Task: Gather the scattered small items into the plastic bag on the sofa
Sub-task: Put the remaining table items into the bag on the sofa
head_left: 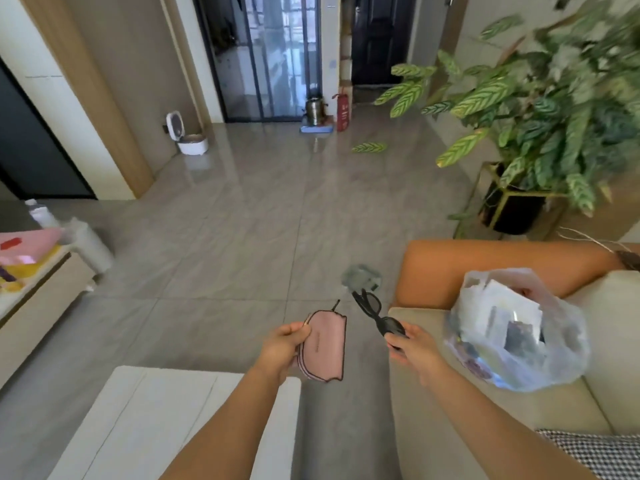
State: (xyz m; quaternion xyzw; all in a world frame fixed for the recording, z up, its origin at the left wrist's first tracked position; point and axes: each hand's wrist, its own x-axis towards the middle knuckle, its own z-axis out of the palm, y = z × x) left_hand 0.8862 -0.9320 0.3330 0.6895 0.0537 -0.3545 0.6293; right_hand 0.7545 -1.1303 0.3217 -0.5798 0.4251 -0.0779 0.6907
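Home living room: beige sofa (pixel 519 407) with orange arm, glossy tile floor (pixel 242 237), big potted plant (pixel 554 109), glass sliding door (pixel 273 57), low white bench (pixel 166 420).

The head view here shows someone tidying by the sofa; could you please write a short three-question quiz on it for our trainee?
1. True or false: the left hand holds the pink pouch.
2. What does the right hand hold? A) a phone B) black sunglasses C) a cup
3. Fill in: the plastic bag rests on the ____.

Key: 1 true; 2 B; 3 sofa.
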